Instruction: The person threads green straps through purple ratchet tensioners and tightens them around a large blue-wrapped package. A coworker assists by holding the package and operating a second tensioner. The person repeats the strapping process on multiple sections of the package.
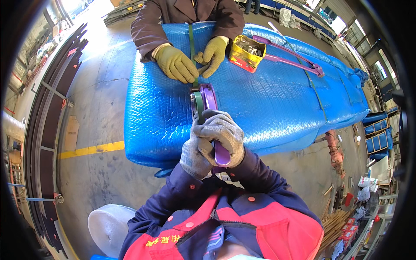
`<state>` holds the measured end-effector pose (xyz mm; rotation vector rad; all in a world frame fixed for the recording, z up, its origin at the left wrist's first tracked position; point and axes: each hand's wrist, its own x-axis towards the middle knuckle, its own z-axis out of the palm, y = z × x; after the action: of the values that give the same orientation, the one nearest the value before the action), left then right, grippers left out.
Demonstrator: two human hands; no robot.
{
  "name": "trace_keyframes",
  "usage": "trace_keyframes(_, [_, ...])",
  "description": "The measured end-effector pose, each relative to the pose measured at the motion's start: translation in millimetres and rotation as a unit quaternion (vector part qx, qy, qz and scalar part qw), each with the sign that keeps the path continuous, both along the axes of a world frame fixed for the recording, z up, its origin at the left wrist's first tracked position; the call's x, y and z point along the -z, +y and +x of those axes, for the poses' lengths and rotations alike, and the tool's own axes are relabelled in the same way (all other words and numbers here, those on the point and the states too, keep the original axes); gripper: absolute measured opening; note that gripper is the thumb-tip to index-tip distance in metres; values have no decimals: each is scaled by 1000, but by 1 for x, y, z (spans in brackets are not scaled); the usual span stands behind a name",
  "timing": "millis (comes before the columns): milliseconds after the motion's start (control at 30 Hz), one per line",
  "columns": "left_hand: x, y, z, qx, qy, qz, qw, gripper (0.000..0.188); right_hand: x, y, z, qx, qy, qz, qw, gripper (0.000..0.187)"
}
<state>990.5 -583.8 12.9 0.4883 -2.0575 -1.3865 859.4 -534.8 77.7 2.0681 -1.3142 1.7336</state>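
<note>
In front of me lies a long bundle in blue bubble wrap (173, 117). A green strap (192, 41) crosses it and runs into a purple strapping tensioner (209, 96) near the bundle's close edge. My right hand (223, 134), in a grey glove, is closed around the tensioner's purple handle, whose end sticks out below the fingers. Tucked against it, my gloved left hand (193, 154) is closed where the strap's loose end comes down; its fingers are partly hidden by my right hand. Across the bundle, a co-worker's yellow-gloved hands (177, 63) rest beside the strap, just beyond the tensioner.
On the bundle stand a yellow and red box (247, 54) of small metal pieces and a long-handled purple tool (299, 63). Another green strap (316, 91) circles the bundle farther right. Dark metal profiles (47, 112) are stacked at left, and a white roll (110, 229) stands beside me.
</note>
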Motion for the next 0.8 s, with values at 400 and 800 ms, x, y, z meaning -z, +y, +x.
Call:
trace_keyframes(400, [-17,8,3,7,87,131,987,86,-11,26,5,-29,-18,37,999,50])
trace_keyframes(800, [-10,6,1,-20,11,6,1000,62,-31,-2,4,21,26,10,999,35])
